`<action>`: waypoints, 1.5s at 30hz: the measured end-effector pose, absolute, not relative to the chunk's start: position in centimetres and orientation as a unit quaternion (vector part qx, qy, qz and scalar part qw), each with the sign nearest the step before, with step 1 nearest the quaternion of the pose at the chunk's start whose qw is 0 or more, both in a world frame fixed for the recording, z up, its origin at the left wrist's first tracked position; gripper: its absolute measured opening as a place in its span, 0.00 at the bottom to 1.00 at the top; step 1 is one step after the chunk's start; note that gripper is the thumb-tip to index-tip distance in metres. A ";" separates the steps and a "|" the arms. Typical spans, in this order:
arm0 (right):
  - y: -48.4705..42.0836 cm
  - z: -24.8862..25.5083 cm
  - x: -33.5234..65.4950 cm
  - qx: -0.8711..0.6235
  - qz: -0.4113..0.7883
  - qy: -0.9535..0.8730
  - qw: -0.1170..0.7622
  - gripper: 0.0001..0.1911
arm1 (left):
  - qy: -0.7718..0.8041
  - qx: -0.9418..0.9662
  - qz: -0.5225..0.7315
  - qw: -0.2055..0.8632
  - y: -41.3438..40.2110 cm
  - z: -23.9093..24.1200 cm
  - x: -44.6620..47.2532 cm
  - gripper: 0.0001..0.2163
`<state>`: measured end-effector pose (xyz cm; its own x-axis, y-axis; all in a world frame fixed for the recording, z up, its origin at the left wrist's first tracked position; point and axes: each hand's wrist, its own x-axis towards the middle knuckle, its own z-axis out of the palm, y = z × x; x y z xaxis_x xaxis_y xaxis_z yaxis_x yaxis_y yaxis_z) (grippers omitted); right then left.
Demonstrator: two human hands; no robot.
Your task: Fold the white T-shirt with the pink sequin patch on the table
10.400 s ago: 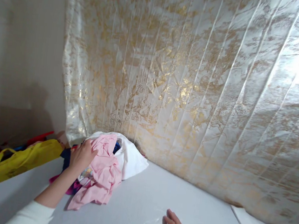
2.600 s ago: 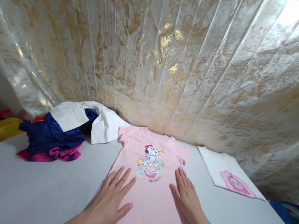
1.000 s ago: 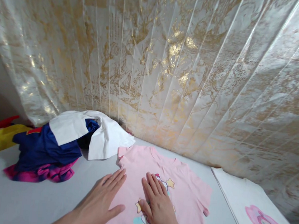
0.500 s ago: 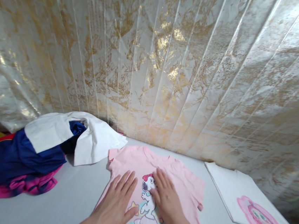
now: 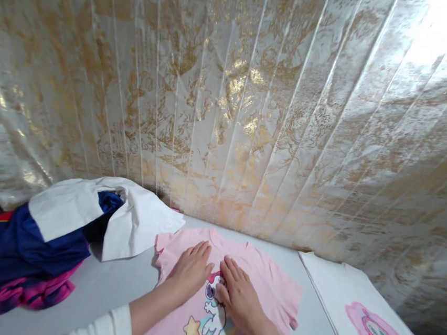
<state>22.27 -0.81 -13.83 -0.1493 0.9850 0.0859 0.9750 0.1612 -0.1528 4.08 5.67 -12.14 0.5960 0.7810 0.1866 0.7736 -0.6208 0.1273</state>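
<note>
A pink T-shirt point(image 5: 275, 283) with a cartoon dog print lies spread on the white table, its neckline toward the wall. My left hand point(image 5: 193, 270) rests flat on the shirt's upper chest, left of the print, fingers stretched out. Beside it, my right hand point(image 5: 239, 295) lies flat over the right side of the dog's head, fingers extended forward. Neither hand grips the cloth. The shirt's lower part runs out of the bottom of the view.
To the left is a heap of clothes: a white garment point(image 5: 134, 227) over a dark blue one point(image 5: 38, 239) and a pink and black one point(image 5: 37, 292). A folded white shirt point(image 5: 334, 289) with a pink print lies right. A gold-patterned covering point(image 5: 221, 109) stands behind the table point(image 5: 111, 304).
My left hand has slid up the shirt toward the neckline, uncovering the star print. My right hand has stayed near the dog's head. The view has tilted slightly upward.
</note>
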 end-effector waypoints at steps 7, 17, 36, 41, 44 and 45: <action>1.9 -14.2 28.4 -0.766 -0.018 -0.640 0.052 0.33 | 0.451 0.883 0.131 0.005 7.3 -13.5 4.3 0.24; 1.8 -14.7 28.7 -0.767 -0.033 -0.640 0.049 0.34 | 0.498 0.857 0.132 -0.020 12.2 -13.6 4.7 0.22; 0.3 -15.1 33.5 -0.771 0.005 -0.633 0.072 0.32 | 0.432 0.886 0.168 -0.007 9.4 -13.9 4.6 0.21; -0.9 -13.9 34.5 -0.751 0.017 -0.655 0.074 0.29 | 0.410 0.895 0.175 0.011 8.1 -12.3 4.3 0.21; -4.2 -14.0 29.6 -0.722 0.020 -0.686 0.087 0.29 | 0.367 0.915 0.168 0.017 4.4 -12.3 2.9 0.21; -5.5 -14.3 27.6 -0.697 0.027 -0.710 0.101 0.29 | 0.350 0.922 0.164 0.019 3.0 -12.6 2.1 0.21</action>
